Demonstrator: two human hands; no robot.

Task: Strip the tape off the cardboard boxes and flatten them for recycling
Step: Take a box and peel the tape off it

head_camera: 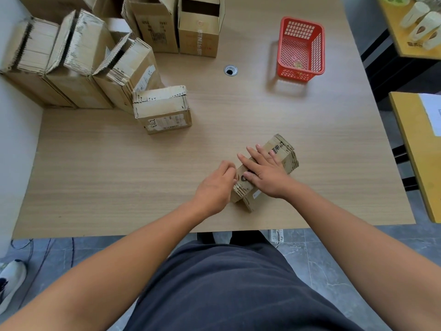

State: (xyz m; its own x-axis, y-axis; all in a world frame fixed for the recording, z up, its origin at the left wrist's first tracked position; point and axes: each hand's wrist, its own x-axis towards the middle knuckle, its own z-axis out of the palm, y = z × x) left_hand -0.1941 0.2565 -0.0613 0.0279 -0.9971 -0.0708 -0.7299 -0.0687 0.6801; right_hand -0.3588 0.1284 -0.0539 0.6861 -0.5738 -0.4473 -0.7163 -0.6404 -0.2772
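Nearest the table's near edge, a little right of centre, the small cardboard box [282,151] lies on its side on the wooden table [119,175]. Its long axis runs from near-left to far-right. The left hand [216,187] sits at the box's near-left end with its fingers curled in against the cardboard there. Whether they have pinched a tape end or only the box edge cannot be told, as the fingertips are hidden. The right hand [265,173] lies flat on the box's upper face, fingers straight and spread, pressing it down and gripping nothing.

The left hand is therefore the one at the end where a strip would start. Any pull would probably run along the long axis, away towards the far right, while the right hand pins the box.

Further off, left of centre, stands a closed labelled box [162,111]. Beyond it a row of opened boxes [78,60] lines the far-left side. A red plastic basket [318,47] sits at the far right, well apart from both hands.
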